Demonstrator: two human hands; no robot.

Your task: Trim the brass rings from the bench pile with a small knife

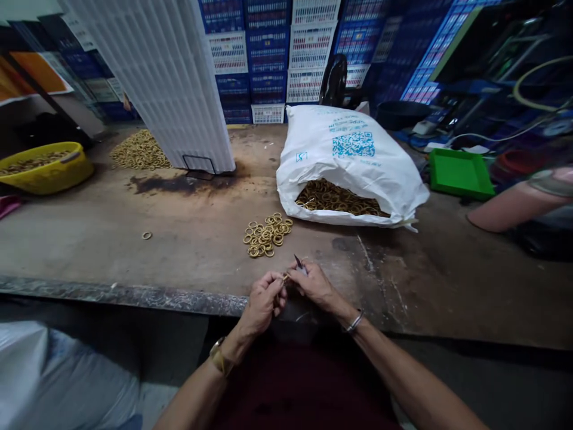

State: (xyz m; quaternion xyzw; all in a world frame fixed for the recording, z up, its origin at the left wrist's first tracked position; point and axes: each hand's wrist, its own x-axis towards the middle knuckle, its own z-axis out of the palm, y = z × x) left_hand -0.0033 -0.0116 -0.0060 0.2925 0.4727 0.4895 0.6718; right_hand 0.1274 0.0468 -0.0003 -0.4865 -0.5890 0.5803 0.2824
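Observation:
Close to the table's front edge, my left hand [265, 298] pinches a gold-coloured ring [286, 276], mostly hidden by the fingers. My right hand [317, 286] meets it from the other side, closed around a small knife [298, 263] whose dark pointed tip sticks up past the fingers. The right fingertips are at the ring too; whether they grip it I cannot tell. Just beyond the hands lies a small heap of similar rings [267, 236]. One single ring [147, 235] lies apart to the left.
A white sack [358, 143] with rings in its open mouth lies behind the small heap. Further left are a tall white pleated panel [179, 89], a larger ring pile [138, 149] and a yellow basin [54, 176]. A green tray [461, 173] sits right; stacked crates [268, 54] stand behind.

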